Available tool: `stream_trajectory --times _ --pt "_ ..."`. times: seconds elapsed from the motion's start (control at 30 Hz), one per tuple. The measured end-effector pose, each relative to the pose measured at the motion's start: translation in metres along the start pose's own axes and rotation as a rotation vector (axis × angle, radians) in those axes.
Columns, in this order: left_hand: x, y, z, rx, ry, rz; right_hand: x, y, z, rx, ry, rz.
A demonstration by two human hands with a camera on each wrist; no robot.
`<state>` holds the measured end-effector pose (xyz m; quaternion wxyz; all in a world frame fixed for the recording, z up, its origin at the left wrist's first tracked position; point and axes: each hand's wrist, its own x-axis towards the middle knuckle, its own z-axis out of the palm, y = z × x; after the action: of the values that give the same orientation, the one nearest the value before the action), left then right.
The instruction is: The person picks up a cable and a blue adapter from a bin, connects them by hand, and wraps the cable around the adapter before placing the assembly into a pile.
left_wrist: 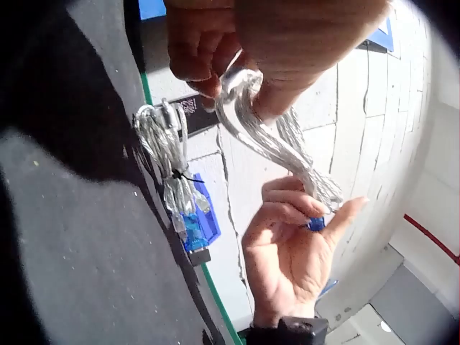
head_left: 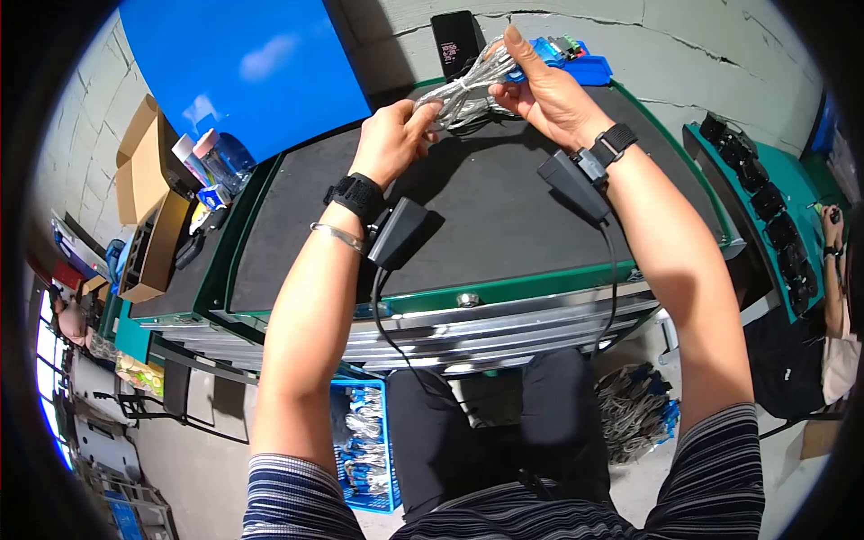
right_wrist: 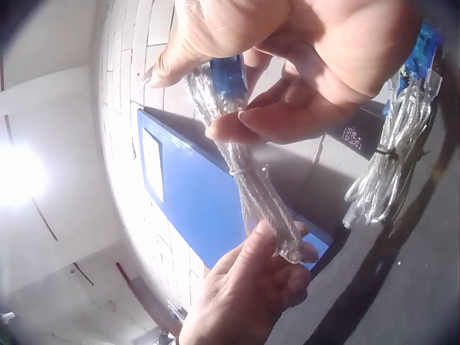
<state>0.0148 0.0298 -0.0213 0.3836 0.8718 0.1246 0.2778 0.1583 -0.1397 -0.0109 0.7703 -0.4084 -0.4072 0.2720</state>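
Note:
A looped bundle of clear-sleeved silver cable (head_left: 462, 84), tied round its middle, is stretched between both hands above the black mat. My left hand (head_left: 389, 142) pinches the looped end between thumb and fingers. At the other end, my right hand (head_left: 560, 101) grips the bundle beside its blue connector (right_wrist: 228, 77), partly covered by the fingers. A second tied cable bundle (left_wrist: 169, 147) lies on the mat behind the hands, with a blue plug end (left_wrist: 192, 231). In the head view, the held bundle and right hand partly hide it.
The black mat (head_left: 360, 229) tops a green-edged drawer cabinet. A phone (head_left: 456, 43) leans on the back wall, left of a blue tray (head_left: 589, 70). A large blue panel (head_left: 243, 63), bottles (head_left: 220, 157) and an open carton (head_left: 144, 171) stand left. Below, a blue basket (head_left: 389, 450) holds cable bundles.

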Motion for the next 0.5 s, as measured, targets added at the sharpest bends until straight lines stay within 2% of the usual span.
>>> stream_trajectory --times 0.1,0.17,0.3,0.47,0.5 --pt "-0.003 0.007 -0.001 0.125 -0.054 -0.012 0.0 0.001 -0.004 -0.021 0.009 0.004" --pt "-0.005 0.01 0.0 0.111 -0.066 -0.001 0.003 0.001 -0.012 -0.026 0.012 0.073" --pt "-0.007 0.015 0.003 0.064 -0.092 -0.002 0.004 -0.002 -0.019 -0.004 0.01 0.091" --pt "-0.003 0.006 -0.002 0.032 -0.036 -0.043 0.006 -0.01 -0.019 -0.007 -0.059 0.038" --pt "-0.001 0.006 -0.004 0.082 -0.033 -0.039 0.005 -0.012 -0.018 -0.047 0.005 0.034"
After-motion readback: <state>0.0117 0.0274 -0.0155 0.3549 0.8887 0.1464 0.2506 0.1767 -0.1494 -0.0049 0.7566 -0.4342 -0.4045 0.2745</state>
